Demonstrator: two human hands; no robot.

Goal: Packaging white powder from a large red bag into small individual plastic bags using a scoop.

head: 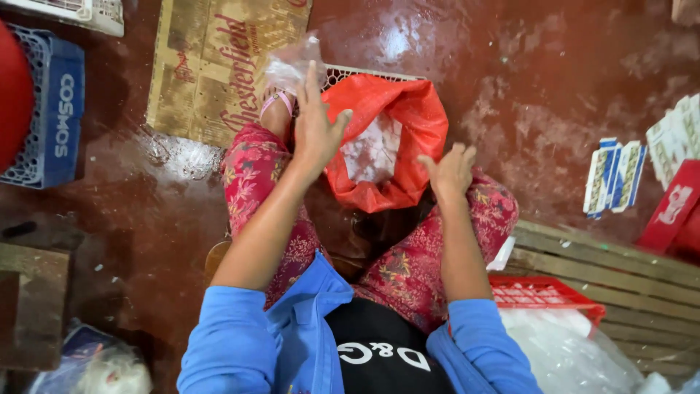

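Blue sleeves (226,343) are seen nearest, above patterned red trousers (408,273). A small clear plastic bag (292,62) is touched by the raised left hand (315,124), fingers spread open; whether it is gripped cannot be told. An open, empty right hand (450,171) is held beside the red plastic bag (390,142), which gapes over a white basket (350,73), showing whitish contents. Thin film is best handled gently, the mouth kept wide.

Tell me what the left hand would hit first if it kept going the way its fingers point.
Likely the clear plastic bag just past the left hand fingertips; it may already be touching it, since depth is unclear.
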